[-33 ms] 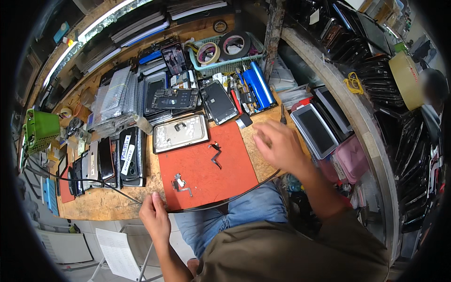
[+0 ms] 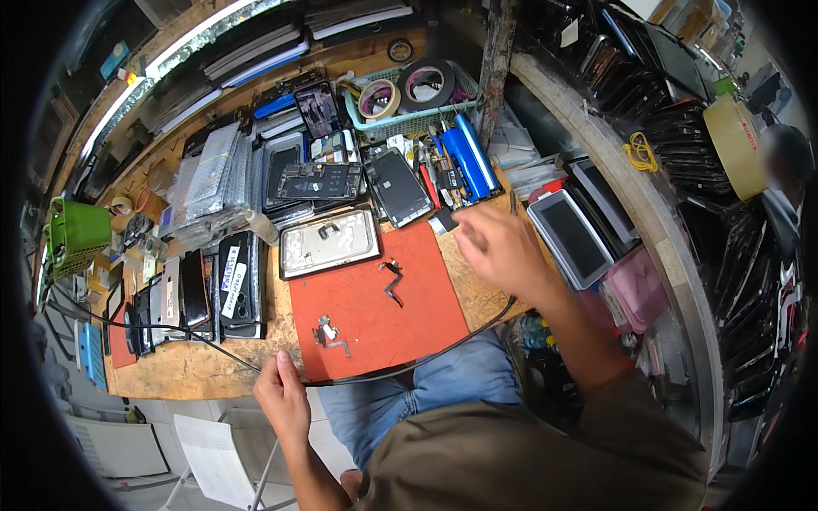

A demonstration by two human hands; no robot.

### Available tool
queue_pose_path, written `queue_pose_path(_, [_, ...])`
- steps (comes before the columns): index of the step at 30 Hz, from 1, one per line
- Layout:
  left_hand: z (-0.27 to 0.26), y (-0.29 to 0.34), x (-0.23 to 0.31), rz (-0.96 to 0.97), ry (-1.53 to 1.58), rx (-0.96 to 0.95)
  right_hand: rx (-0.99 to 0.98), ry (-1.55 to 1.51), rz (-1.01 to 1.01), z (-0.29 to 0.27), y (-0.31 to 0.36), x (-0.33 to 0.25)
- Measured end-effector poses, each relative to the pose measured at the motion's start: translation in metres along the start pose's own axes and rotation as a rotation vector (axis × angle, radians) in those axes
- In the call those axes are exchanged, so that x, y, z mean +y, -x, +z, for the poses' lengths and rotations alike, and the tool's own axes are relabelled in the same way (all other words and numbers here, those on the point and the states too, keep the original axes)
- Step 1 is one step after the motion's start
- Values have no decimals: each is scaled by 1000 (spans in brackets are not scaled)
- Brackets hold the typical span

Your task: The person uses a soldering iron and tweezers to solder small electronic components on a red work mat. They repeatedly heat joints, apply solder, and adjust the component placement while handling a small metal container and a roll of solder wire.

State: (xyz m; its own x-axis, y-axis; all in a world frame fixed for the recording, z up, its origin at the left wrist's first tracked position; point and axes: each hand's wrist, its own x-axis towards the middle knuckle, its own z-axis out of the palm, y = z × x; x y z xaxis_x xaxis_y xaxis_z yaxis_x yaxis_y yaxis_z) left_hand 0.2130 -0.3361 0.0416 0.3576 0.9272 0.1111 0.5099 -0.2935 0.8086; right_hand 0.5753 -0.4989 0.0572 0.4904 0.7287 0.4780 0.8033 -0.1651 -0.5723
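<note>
Two loosely curled grips, contents unclear: left hand [image 2: 282, 393] at black cable [image 2: 217, 345], right hand [image 2: 501, 251] near dark piece [image 2: 445, 221]

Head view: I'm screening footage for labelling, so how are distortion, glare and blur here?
Head view: the shelf edge at right bows toward the rim; head view: the light strip at upper left glares near-white; head view again: a person's head at far right is blurred, the red mat fairly clear.

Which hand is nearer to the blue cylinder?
Right. The right hand is just below the blue cylinder in the picture; the left hand is farther, near the lower-left corner of the orange mat.
</note>
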Motion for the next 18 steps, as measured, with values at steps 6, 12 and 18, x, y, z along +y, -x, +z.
queue_pose_path(6, [14, 30, -11, 142, 236, 172, -193, 297, -113, 33, -94, 32])
queue_pose_path(12, [-13, 31, -33, 217, 20, 162, -349, 576, -5, 37, -147, 39])
queue_pose_path(18, [-15, 34, -39, 206, 50, 203, -470, 726, 149, 41, -155, 29])
